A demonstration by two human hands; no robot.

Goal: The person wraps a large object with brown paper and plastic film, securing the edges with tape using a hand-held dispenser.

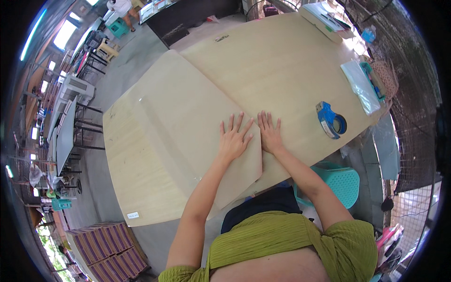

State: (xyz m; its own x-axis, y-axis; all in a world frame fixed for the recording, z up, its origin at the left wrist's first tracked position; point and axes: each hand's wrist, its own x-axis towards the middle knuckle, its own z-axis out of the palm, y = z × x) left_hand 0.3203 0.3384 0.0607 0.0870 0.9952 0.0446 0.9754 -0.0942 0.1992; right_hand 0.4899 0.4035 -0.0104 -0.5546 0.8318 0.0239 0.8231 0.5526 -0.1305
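A large tan sheet (pixel 188 103), which looks like kraft paper, lies flat on the wooden tabletop (pixel 282 61). A clear, shiny strip (pixel 164 136) runs along its left part. My left hand (pixel 232 142) presses flat on the sheet near its right edge, fingers spread. Just beside it, my right hand (pixel 270 135) lies palm down at that edge, fingers stretched out, over the tabletop; whether its inner side touches the sheet I cannot tell. Neither hand holds anything. To the right on the table rests a blue tape dispenser (pixel 331 121).
Clear plastic bags (pixel 361 87) and a teal tray (pixel 373 81) lie at the right edge. A stack of papers (pixel 324 18) stands at the far right corner. Near my right arm is a teal stool (pixel 340 185). Striped cartons (pixel 108 251) stand at lower left. A person (pixel 123 8) is far off.
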